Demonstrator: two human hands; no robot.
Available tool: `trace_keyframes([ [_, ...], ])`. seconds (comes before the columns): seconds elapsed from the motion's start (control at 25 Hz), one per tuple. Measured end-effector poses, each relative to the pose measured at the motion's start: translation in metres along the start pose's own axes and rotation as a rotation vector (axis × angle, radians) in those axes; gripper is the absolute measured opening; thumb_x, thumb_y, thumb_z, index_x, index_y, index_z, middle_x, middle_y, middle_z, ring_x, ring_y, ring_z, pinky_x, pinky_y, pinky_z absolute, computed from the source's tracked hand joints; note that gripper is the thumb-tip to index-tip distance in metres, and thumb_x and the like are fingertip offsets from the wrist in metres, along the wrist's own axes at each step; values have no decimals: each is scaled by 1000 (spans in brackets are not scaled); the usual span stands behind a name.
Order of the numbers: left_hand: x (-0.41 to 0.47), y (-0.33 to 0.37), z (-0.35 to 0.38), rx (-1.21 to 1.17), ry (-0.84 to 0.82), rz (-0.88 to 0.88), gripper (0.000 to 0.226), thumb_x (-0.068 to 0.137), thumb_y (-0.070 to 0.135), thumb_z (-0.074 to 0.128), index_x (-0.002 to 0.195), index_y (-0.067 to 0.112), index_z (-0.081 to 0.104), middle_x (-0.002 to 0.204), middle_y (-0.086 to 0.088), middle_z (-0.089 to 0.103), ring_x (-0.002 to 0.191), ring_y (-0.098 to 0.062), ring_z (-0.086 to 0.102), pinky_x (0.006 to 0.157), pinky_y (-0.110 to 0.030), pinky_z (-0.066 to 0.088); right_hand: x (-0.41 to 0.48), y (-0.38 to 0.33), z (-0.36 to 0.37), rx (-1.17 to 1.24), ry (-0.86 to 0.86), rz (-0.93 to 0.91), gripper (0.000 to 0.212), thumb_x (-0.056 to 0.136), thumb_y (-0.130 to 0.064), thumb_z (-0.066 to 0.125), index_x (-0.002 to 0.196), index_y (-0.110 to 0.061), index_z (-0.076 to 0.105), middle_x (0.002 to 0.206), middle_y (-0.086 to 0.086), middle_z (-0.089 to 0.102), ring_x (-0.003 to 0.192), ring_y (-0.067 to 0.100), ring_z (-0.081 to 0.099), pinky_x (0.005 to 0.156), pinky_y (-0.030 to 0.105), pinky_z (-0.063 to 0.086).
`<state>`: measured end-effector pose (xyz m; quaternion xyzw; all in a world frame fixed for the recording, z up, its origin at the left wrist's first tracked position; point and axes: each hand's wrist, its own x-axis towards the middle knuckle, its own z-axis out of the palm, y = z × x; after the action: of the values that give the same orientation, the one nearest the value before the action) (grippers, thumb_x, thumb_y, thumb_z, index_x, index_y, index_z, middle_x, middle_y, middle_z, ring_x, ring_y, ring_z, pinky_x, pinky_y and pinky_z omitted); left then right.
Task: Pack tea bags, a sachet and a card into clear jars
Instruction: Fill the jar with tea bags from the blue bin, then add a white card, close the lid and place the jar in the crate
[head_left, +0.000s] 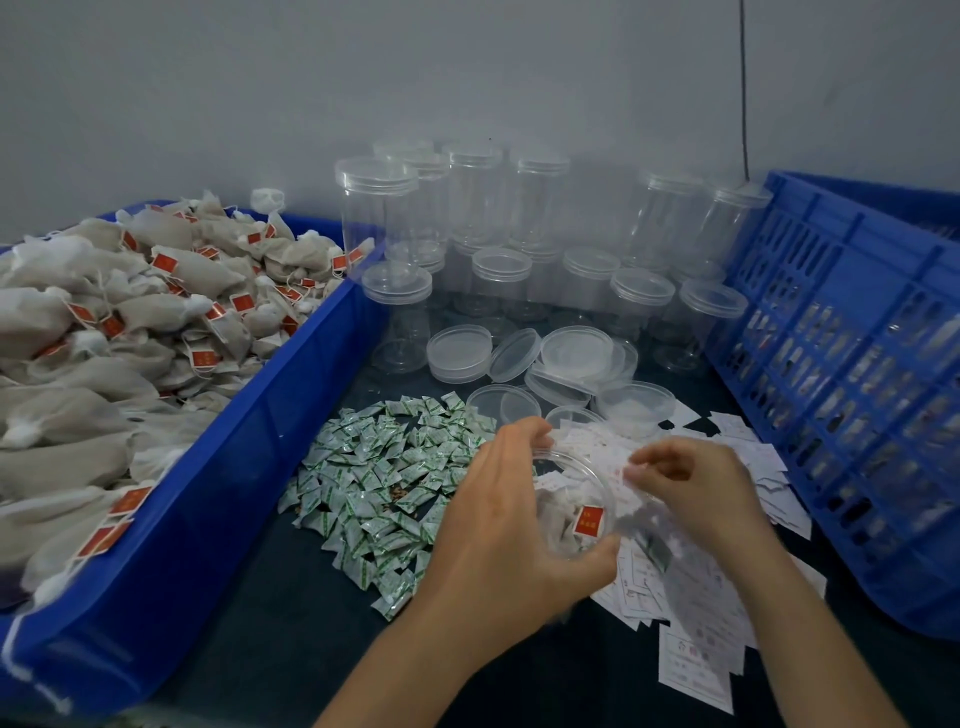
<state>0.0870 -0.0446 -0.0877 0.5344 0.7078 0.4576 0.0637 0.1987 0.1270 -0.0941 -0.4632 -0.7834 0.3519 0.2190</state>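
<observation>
**Jar (576, 501) part-packed, in hand**

Left hand (498, 525) grips the open jar above the table (291, 597), with tea bags (563, 522) inside. Right hand (696, 493) pinches at its mouth; what it holds is too blurred to tell. No lid is fitted; loose lids (460, 351) and empty jars (475, 197) wait behind

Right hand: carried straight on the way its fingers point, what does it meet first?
Probably the open mouth of the clear jar, gripped by the left hand, just beyond the fingers of the right hand; depth is unclear.
</observation>
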Motion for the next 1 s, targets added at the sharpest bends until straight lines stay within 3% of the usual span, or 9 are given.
trace_keyframes([
  [0.16, 0, -1, 0, -16, 4, -1, 75, 67, 57, 67, 128, 40, 26, 121, 26, 40, 117, 9, 36, 89, -5, 31, -1, 25, 11, -87, 38, 32, 18, 84, -12, 80, 75, -25, 69, 76, -8, 67, 72, 4, 60, 58, 14, 38],
  [0.28, 0, -1, 1, -7, 0, 3, 76, 68, 58, 65, 128, 39, 25, 120, 27, 39, 116, 10, 36, 89, -5, 31, -5, 10, -4, -78, 78, -28, 18, 84, -15, 78, 75, -27, 69, 75, -9, 67, 70, 8, 60, 61, 19, 44],
  [0.48, 1, -1, 1, -4, 4, -8, 79, 67, 59, 66, 131, 35, 28, 121, 26, 41, 115, 10, 37, 91, -9, 33, -31, -49, -41, 195, 127, -303, 8, 72, -29, 82, 75, -34, 76, 76, -16, 74, 73, 3, 68, 63, 17, 53],
  [0.6, 1, 1, 0, -42, 6, -18, 72, 68, 54, 70, 128, 36, 34, 116, 25, 46, 111, 5, 44, 89, -14, 39, -50, -74, -43, 375, -36, -382, 13, 66, -31, 79, 79, -33, 78, 77, -11, 76, 73, 2, 72, 64, 10, 54],
  [0.72, 1, 3, -3, -79, 4, -30, 64, 69, 50, 73, 120, 38, 36, 107, 21, 49, 100, 0, 49, 82, -23, 47, -51, -79, -29, 203, -205, -325, 10, 73, -18, 84, 75, -24, 76, 75, -11, 75, 69, 4, 70, 65, 19, 57],
  [0.84, 1, 1, -3, -85, -4, -58, 84, 67, 53, 74, 134, 34, 28, 122, 22, 44, 115, 3, 44, 96, -29, 46, -49, -76, -17, -83, -244, -354, 14, 77, -19, 84, 74, -28, 73, 70, -24, 67, 61, -3, 58, 59, 14, 47],
  [0.92, 2, 0, -3, -96, -26, -73, 94, 61, 59, 73, 136, 37, 20, 128, 24, 42, 121, 4, 42, 100, -29, 44, -48, -76, -15, -183, -221, -392, 15, 80, -23, 83, 74, -31, 72, 71, -32, 62, 65, -7, 54, 64, 11, 44],
  [1.0, 2, -3, -4, -185, -56, -117, 108, 52, 66, 75, 138, 46, 13, 132, 31, 38, 125, 10, 38, 100, -19, 39, -50, -77, -14, -273, -206, -414, 11, 83, -29, 80, 80, -33, 70, 70, -24, 61, 67, -7, 54, 58, 15, 43],
])
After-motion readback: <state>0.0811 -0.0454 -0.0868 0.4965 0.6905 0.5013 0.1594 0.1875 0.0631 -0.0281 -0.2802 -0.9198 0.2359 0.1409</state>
